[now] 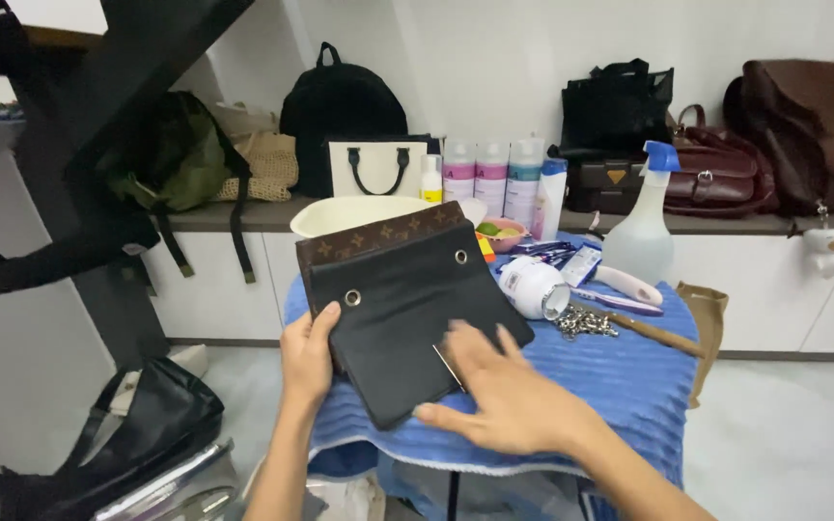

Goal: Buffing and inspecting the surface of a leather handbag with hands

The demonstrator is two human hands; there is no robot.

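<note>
Seen from above, the left hand point(308, 355) clasps the near-left edge of a black pouch point(407, 318), thumb on the top face by a metal eyelet and the fingers curled out of sight beneath. The right hand point(504, 396) lies flat on the pouch's lower right part, fingers spread and straight, palm down, gripping nothing. Both forearms rise from the bottom of the view, the right one angled in from the lower right corner. The pouch is rectangular, matte and soft-looking, with two round eyelets near its upper corners; it lies tilted on a blue ribbed towel point(629, 376) that covers a small table. Behind it, touching its far edge, shows a brown patterned flap point(378, 234). Just to its right lie a white jar point(531, 287) on its side, a heap of silver chain point(584, 322) and a wooden-handled brush point(653, 331). Further back on the towel stands a clear spray bottle point(647, 232) with a blue trigger. Along the shelf point(272, 216) behind stand a black backpack point(340, 106) and several handbags
</note>
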